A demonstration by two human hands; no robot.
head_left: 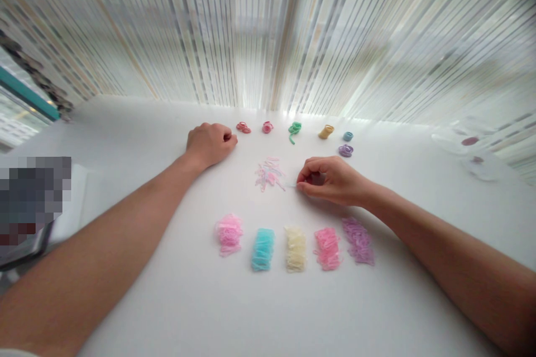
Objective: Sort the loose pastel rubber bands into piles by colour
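My left hand rests curled on the white table, just left of a small red coil; what its fingers hold, if anything, is hidden. Thumb and fingertips of my right hand pinch a thin pale strand beside a loose pile of pink and white bands. Nearer the camera lie bundles of thin bands: light pink, turquoise, cream, bright pink and purple.
Beyond my hands sit coils in pink, green, yellow, blue and purple. Clear round items are at the far right. A string curtain hangs behind the table.
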